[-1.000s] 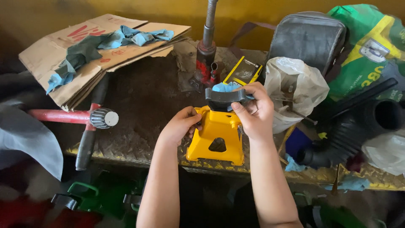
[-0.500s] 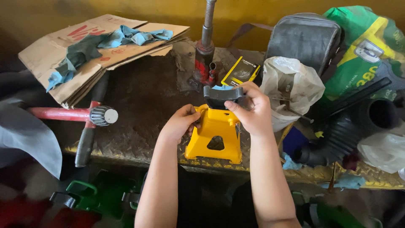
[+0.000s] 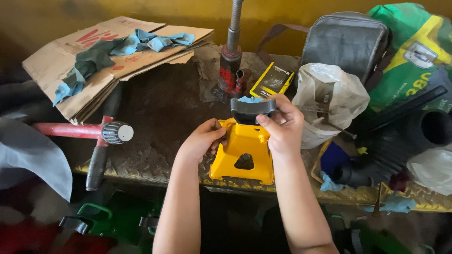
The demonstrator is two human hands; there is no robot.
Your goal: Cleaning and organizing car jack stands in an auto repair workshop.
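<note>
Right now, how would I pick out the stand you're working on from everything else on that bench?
Find the dark metal workbench and follow its near edge to the middle. There the yellow stand sits upright between the left hand and right hand. It is the only bright yellow pyramid-shaped piece, with a hole in its face and a dark curved saddle on top.
</note>
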